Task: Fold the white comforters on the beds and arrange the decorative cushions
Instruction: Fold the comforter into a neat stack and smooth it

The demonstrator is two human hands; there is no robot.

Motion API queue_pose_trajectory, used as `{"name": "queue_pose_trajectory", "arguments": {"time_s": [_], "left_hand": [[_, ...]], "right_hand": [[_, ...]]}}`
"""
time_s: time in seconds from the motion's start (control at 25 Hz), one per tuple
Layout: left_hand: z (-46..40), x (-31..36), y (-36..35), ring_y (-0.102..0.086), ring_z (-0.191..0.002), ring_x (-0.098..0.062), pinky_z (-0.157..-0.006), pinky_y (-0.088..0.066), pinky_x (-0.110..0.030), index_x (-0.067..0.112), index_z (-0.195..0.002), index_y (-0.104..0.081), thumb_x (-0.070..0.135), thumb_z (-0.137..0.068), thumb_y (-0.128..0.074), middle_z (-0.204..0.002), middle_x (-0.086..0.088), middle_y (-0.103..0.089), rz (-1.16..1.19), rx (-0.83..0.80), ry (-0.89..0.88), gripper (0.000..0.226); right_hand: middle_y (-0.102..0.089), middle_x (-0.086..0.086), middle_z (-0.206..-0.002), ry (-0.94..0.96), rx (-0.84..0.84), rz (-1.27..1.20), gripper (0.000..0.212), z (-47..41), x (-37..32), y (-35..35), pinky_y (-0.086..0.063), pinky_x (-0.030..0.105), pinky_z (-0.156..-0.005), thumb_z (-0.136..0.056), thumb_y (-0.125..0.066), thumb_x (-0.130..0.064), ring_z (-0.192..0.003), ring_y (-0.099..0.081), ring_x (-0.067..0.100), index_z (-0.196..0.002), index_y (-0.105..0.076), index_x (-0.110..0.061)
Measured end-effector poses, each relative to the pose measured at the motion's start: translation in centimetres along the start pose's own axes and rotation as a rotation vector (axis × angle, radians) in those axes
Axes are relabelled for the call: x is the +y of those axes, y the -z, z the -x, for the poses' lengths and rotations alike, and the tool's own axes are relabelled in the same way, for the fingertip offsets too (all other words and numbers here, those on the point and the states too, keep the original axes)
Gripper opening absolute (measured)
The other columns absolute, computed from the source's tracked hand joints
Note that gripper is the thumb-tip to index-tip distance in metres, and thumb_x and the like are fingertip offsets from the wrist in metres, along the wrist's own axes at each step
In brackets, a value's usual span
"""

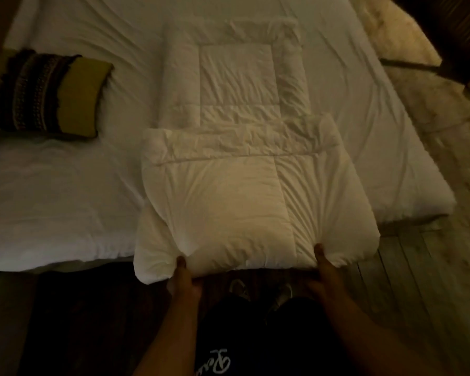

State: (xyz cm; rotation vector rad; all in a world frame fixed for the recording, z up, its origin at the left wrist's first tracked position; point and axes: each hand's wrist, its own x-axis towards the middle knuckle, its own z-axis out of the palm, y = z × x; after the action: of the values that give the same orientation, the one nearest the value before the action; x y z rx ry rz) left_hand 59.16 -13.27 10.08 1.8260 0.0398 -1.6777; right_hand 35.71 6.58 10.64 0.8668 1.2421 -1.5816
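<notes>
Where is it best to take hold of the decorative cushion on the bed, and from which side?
Probably the cushion by its plain olive right end, coming from the right: that end lies flat on the sheet, nearest the person, free of the dark fringed band. Both hands now grip the comforter.

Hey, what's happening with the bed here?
A person stands at the edge of the bed, folding a white comforter. The left hand and right hand each grip its near edge, which hangs past the mattress. The far part is already folded in. A striped decorative cushion lies to the left.
</notes>
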Motion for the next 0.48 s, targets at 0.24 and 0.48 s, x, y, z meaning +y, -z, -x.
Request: {"name": "queue_pose_trajectory", "arguments": {"time_s": [0.24, 0.48], "left_hand": [[4.4, -2.9, 4.8, -0.055, -0.116, -0.041, -0.096, -0.045, -0.064, 0.013, -0.141, -0.044, 0.024, -0.085, -0.073, -0.132, -0.015, -0.053, 0.085, -0.021, -0.056, 0.063], [7.0, -6.8, 10.4, -0.055, -0.116, -0.04, -0.095, -0.046, -0.064, 0.018, -0.14, -0.045, 0.027, -0.082, -0.076, -0.134, -0.014, -0.053, 0.079, 0.042, -0.1, 0.066]], "right_hand": [[-0.059, 0.024, -0.131, 0.019, 0.016, 0.032, 0.11, 1.5, 1.1, 6.2, -0.051, 0.063, -0.084, -0.048, -0.092, -0.054, -0.116, -0.06, 0.044, -0.141, -0.048, -0.017], [-0.074, 0.014, -0.101, 0.008, -0.068, 0.005, 0.058, 6.4, 2.5, 11.1, -0.06, 0.039, -0.065, -0.086, -0.068, -0.049, -0.087, -0.074, 0.028, -0.129, -0.055, -0.013]]}}
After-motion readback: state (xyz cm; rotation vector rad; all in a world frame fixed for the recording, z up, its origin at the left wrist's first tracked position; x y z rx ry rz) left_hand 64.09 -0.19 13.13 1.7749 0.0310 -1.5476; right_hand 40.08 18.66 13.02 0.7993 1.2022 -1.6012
